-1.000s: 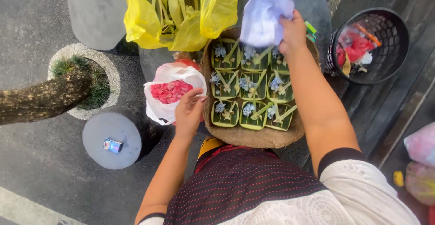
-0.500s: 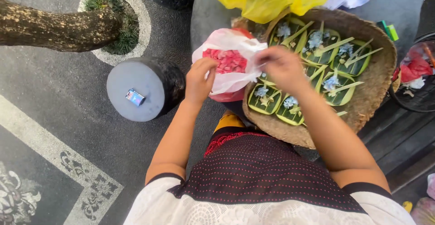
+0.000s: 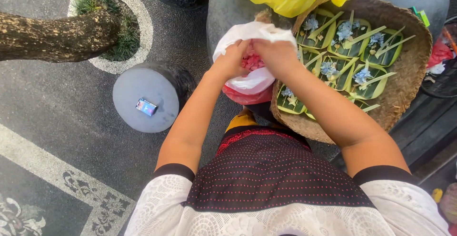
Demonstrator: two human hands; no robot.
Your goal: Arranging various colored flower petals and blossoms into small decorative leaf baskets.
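Since a moment ago, my left hand (image 3: 232, 60) and right hand (image 3: 276, 55) have met, both gripping one white bag (image 3: 252, 81) of pink petals (image 3: 251, 61) beside one woven tray (image 3: 404, 74); seven leaf cups (image 3: 353, 38) visible.

left hand (image 3: 232, 61) and right hand (image 3: 276, 56) side by side, fingers curled

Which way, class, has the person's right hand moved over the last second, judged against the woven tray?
Yes. The right hand has left the far edge of the woven tray and crossed to its left, meeting the left hand at the white bag of pink petals.
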